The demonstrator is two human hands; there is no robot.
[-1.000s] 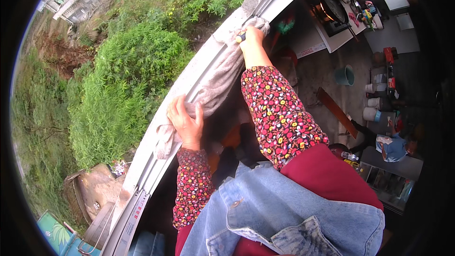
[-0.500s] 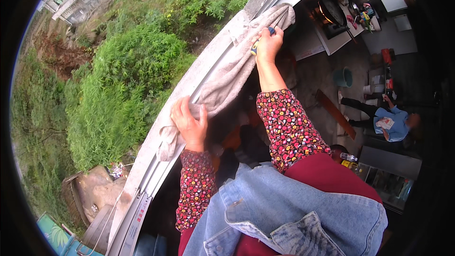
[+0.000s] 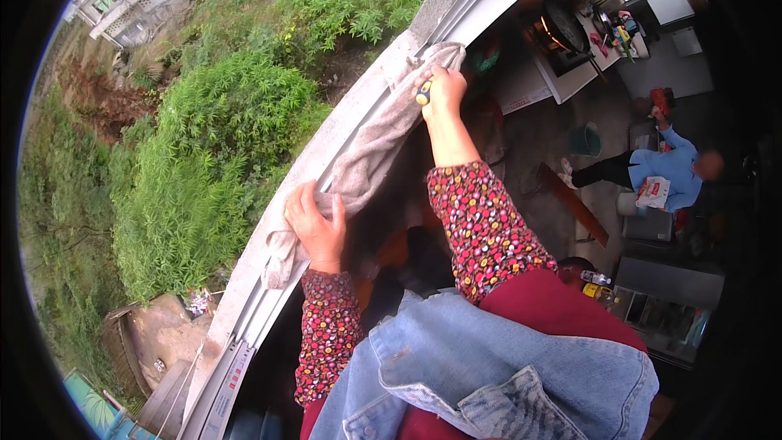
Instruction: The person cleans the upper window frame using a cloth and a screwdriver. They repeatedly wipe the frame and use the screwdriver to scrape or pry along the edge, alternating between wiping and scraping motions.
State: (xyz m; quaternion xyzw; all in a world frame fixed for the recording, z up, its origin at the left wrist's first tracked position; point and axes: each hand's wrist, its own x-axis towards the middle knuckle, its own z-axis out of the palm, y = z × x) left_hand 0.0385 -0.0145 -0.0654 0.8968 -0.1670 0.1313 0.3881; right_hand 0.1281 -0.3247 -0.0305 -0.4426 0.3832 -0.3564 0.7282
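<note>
A damp-looking beige cloth [image 3: 371,151] lies bunched along the pale window track [image 3: 476,8], which slants from lower left to upper right. My right hand [image 3: 444,91] is closed near the cloth's upper end, around a tool handle [image 3: 423,94] in yellow and dark blue, like a screwdriver's; its shaft is hidden. The cloth there is pressed under that hand against the track. Lower down, my left hand [image 3: 316,230] holds the cloth loosely between thumb and bent fingers. The cloth's tail [image 3: 281,257] hangs over the track below it.
Left of the sill, green bushes [image 3: 220,126] grow on a slope far below. On the right is a dim room with a wok [image 3: 562,28], a green bucket [image 3: 585,140], a reddish plank [image 3: 574,204] and a person in light blue [image 3: 672,171]. A denim jacket [image 3: 505,358] covers my front.
My right hand has slid down and left along the track, nearer my left hand, drawing the cloth's upper end with it. The person in the room has shifted and reaches toward a red object.
</note>
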